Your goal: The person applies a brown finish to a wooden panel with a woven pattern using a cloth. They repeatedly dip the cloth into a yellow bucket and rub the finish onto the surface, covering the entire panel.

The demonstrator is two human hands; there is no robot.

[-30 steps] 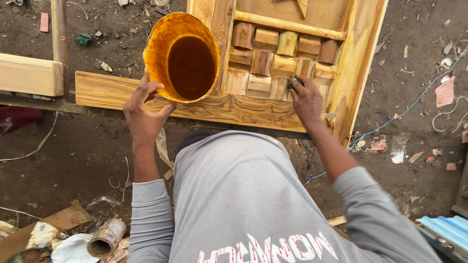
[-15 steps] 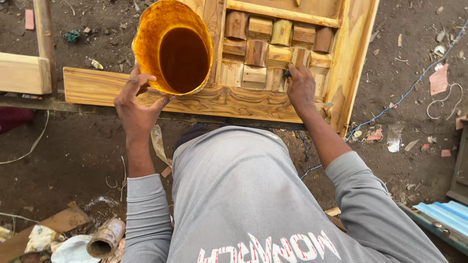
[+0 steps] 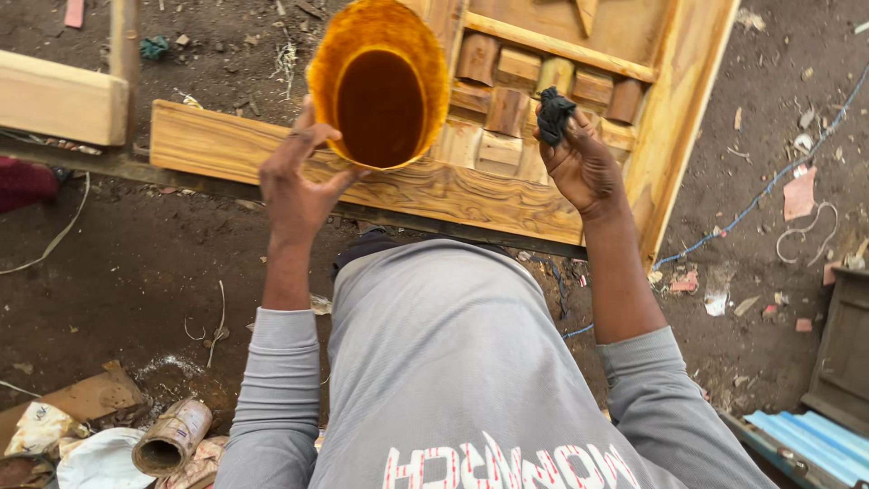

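My left hand (image 3: 297, 181) grips the rim of an orange plastic bowl (image 3: 380, 81) holding dark brown liquid, lifted above a carved wooden door panel (image 3: 471, 190) that lies on the dirt ground. My right hand (image 3: 584, 163) is raised over the panel's carved blocks, pinching a small dark cloth wad (image 3: 553, 113) between its fingertips. The panel's wood looks glossy and golden. My grey long-sleeved shirt fills the lower middle of the view.
A pale wooden beam (image 3: 59, 98) lies at the left. A tin can (image 3: 172, 436) and crumpled paper scraps (image 3: 54, 435) sit at the bottom left. A blue cable (image 3: 760, 195) runs across the dirt at right, near blue corrugated sheeting (image 3: 810, 444).
My right hand has lifted off the panel's surface and now holds the dark cloth up. The bowl stays raised in my left hand; the view has shifted slightly.
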